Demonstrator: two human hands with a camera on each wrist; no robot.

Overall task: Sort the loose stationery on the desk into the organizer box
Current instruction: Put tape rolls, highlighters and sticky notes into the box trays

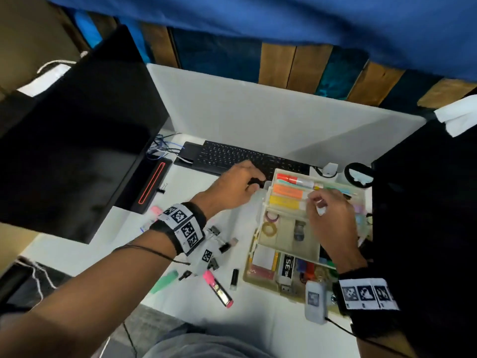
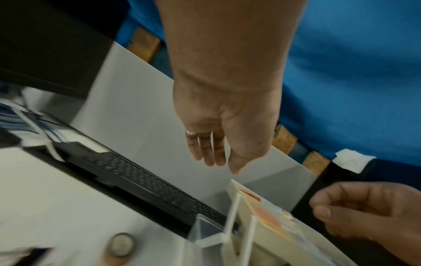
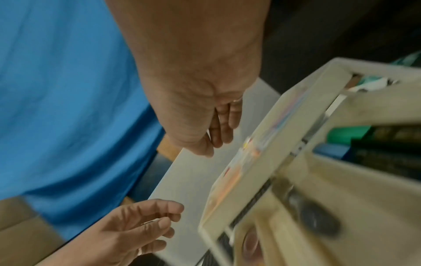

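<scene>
Your left hand (image 1: 238, 186) grips a small black item just left of the organizer box (image 1: 267, 202), your right hand (image 1: 329, 218) hovers loosely curled and empty above it, and the pink highlighter (image 1: 218, 289) lies diagonally left of the box, nearer your left.

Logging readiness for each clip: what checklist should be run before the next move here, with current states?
1. Organizer box open, compartments exposed: ok.
2. Left hand grips the small black item seen at its fingertips: cannot tell.
3. Right hand free; its fingers are curled above the box: cannot tell.
4. Hands apart, not crossing: ok.
5. Desk cleared of loose stationery: not ok; pink marker, green highlighter and binder clips lie there.
</scene>
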